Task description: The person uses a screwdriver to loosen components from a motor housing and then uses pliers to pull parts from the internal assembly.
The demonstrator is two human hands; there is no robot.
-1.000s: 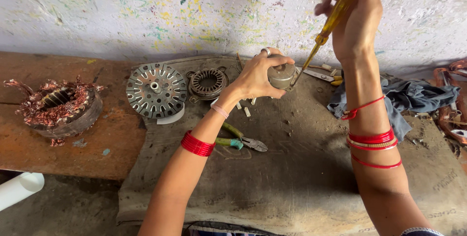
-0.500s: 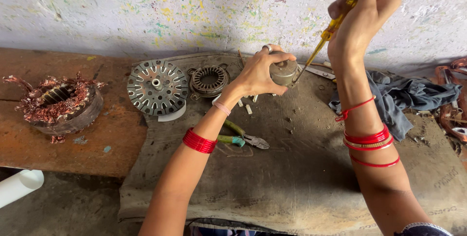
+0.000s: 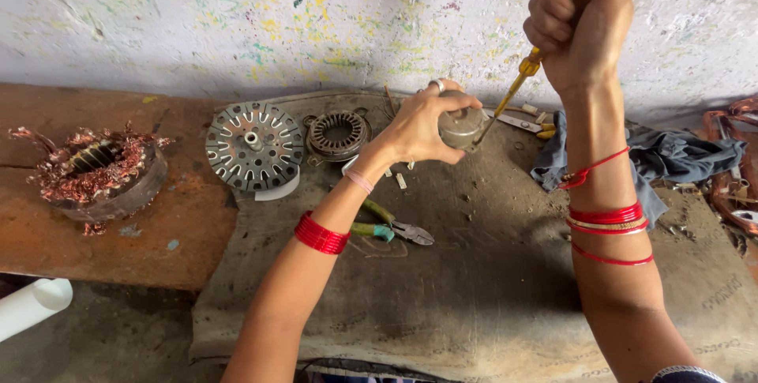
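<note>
On the cloth-covered desk (image 3: 474, 304), the left hand (image 3: 418, 126) curls its fingers around a small round metal part (image 3: 462, 126), mostly hidden by the grip. Right hand (image 3: 583, 24) is fisted around a yellow screwdriver (image 3: 517, 87); the handle is buried in the fist, the tip meets the part. One slotted disc (image 3: 254, 146), one ring stator (image 3: 338, 133), one copper-wound stator (image 3: 95, 174), one pair of pliers (image 3: 391, 229) lie nearby.
</note>
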